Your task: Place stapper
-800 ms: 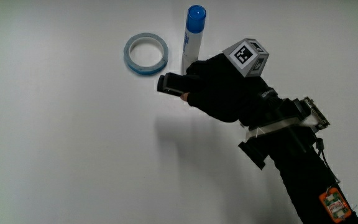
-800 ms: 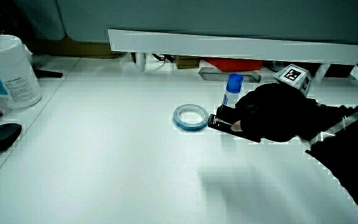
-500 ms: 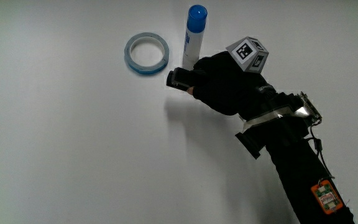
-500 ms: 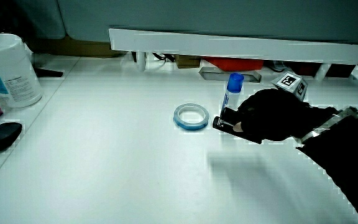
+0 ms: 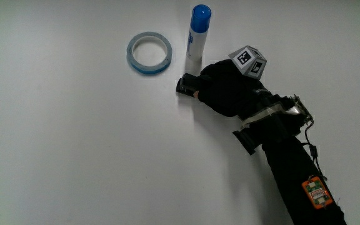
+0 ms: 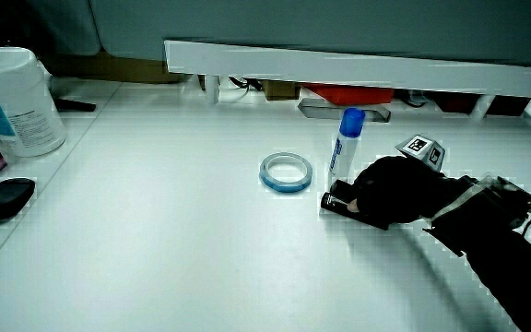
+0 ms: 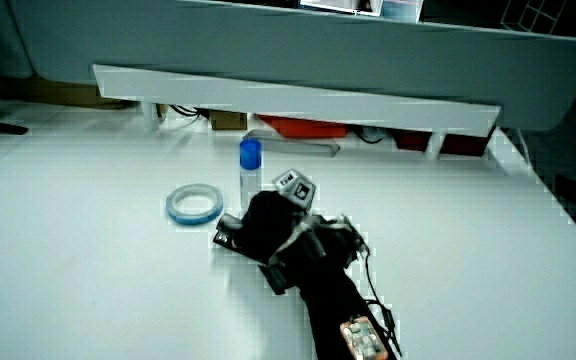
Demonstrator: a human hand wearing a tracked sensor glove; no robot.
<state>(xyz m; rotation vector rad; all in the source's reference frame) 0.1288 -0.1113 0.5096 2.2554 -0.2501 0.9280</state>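
A small black stapler lies low on the white table, only its end poking out of the hand. The black-gloved hand is shut on it, its patterned cube facing up. The stapler sits just nearer the person than the glue stick, a white tube with a blue cap. Most of the stapler is hidden under the fingers.
A blue tape ring lies flat beside the glue stick. In a side view a white wipes canister and a black mouse stand on an adjoining table. A low white partition runs along the table's edge.
The hand has carried the stapler away from the tape ring and down, closer to the base of the glue stick; its shadow on the table has shrunk to almost nothing.
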